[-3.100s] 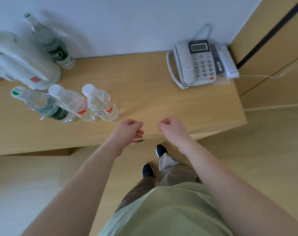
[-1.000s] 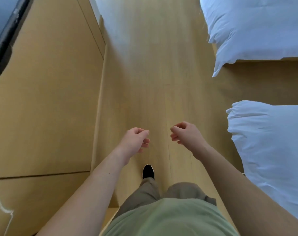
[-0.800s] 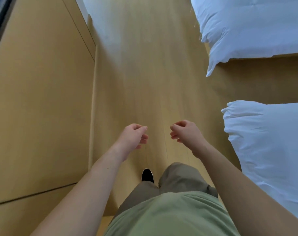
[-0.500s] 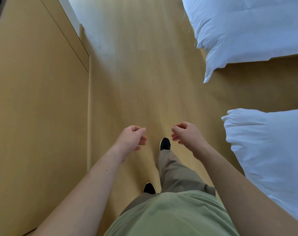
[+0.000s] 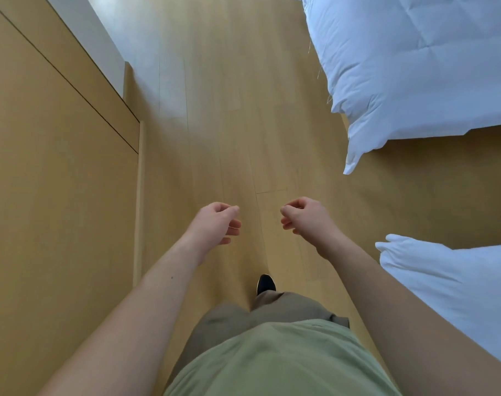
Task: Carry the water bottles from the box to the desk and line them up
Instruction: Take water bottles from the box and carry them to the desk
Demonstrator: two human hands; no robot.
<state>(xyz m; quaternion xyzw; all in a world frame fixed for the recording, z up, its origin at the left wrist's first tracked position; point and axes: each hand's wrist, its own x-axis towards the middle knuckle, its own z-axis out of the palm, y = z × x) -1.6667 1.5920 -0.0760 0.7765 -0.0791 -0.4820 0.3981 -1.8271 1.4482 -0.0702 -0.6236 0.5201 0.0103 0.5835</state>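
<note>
Desk, bottles gone from view; left hand (image 5: 216, 224) and right hand (image 5: 303, 217) loosely curled, holding nothing.

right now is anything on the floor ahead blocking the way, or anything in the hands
Nothing visible blocks the wooden floor ahead. The white duvets hang at the right side, the wooden panel wall runs along the left. Left hand and right hand hold nothing. No box or bottles in view.

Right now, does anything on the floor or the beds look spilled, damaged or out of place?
Nothing stands out. The light wooden floor shows no spill, the white quilts hang over the bed edges, and the left hand and right hand hold nothing.
</note>
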